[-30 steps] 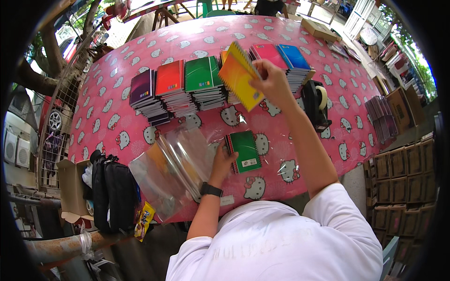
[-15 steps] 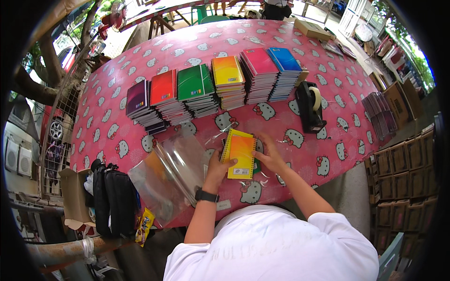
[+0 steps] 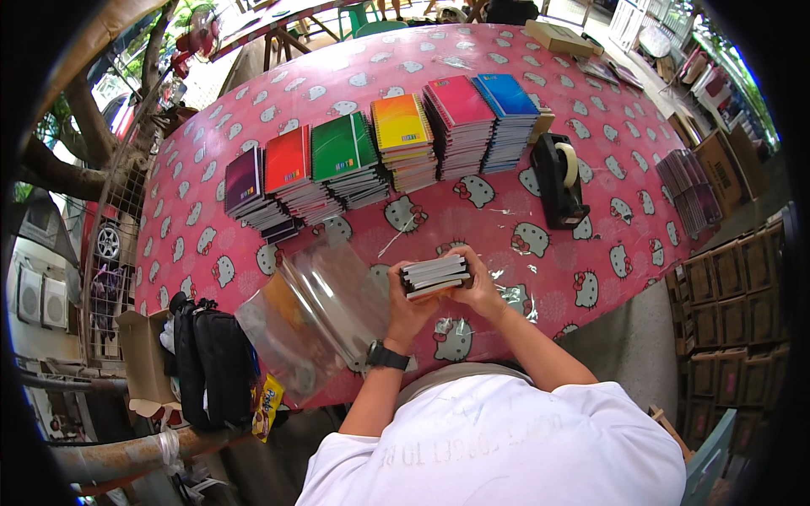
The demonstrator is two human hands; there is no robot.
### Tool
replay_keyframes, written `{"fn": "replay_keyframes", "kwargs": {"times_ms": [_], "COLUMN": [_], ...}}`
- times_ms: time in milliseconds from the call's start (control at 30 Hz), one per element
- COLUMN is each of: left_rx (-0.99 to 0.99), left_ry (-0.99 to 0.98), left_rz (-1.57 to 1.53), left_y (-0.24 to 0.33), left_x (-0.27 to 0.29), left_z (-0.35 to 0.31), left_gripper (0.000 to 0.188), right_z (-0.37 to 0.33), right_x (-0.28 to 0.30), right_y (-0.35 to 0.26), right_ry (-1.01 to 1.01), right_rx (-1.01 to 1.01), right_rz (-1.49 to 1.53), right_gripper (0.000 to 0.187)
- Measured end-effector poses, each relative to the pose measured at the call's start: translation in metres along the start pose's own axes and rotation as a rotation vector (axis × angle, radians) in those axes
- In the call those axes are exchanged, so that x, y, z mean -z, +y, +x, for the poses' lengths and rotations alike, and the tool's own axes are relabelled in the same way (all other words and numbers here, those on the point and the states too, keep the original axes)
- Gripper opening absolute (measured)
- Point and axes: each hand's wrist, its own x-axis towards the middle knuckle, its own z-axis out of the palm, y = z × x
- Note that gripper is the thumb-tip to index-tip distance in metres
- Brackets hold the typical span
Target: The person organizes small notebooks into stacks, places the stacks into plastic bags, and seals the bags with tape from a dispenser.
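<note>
A small stack of spiral notebooks (image 3: 435, 276) is held upright between my two hands, with its white page edges facing up. My left hand (image 3: 407, 309) grips its left side, and my right hand (image 3: 481, 291) closes round the right side. The covers are mostly hidden, though some orange shows low at the front. Beyond my hands stands a row of notebook piles: purple (image 3: 245, 181), red (image 3: 288, 158), green (image 3: 341, 148), yellow (image 3: 402, 123), pink (image 3: 460, 103) and blue (image 3: 505, 95). Clear plastic sleeves (image 3: 316, 308) lie just left of my left hand.
A black tape dispenser (image 3: 557, 185) stands right of the piles on the pink patterned tablecloth (image 3: 498, 223). More purple notebooks (image 3: 688, 190) lie at the right edge. A black bag (image 3: 211, 363) and a yellow snack packet (image 3: 267, 409) are at the near left; stacked brown boxes (image 3: 726, 295) stand right.
The notebooks have been tipped from lying face up, yellow and orange cover showing, to standing with page edges up. Both hands now clasp the stack from its sides.
</note>
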Motion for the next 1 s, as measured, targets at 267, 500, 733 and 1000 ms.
{"fn": "replay_keyframes", "kwargs": {"times_ms": [267,500,733,1000], "left_rx": [0.195,0.4,0.37,0.483], "left_ry": [-0.029,0.132,0.102,0.153], "left_rz": [-0.236,0.062,-0.086,0.07], "left_y": [-0.025,-0.033,-0.045,-0.034], "left_x": [0.009,0.015,0.022,0.026], "left_z": [0.022,0.04,0.041,0.044], "left_gripper": [0.051,0.042,0.042,0.048], "right_z": [0.055,0.196,0.232,0.119], "right_x": [0.043,0.048,0.061,0.071], "right_y": [-0.021,-0.136,-0.139,-0.106], "right_ry": [-0.422,0.084,0.032,0.204], "right_rx": [-0.283,0.447,0.254,0.14], "right_rz": [-0.478,-1.641,-1.652,-0.129], "right_gripper": [0.072,0.041,0.035,0.018]}}
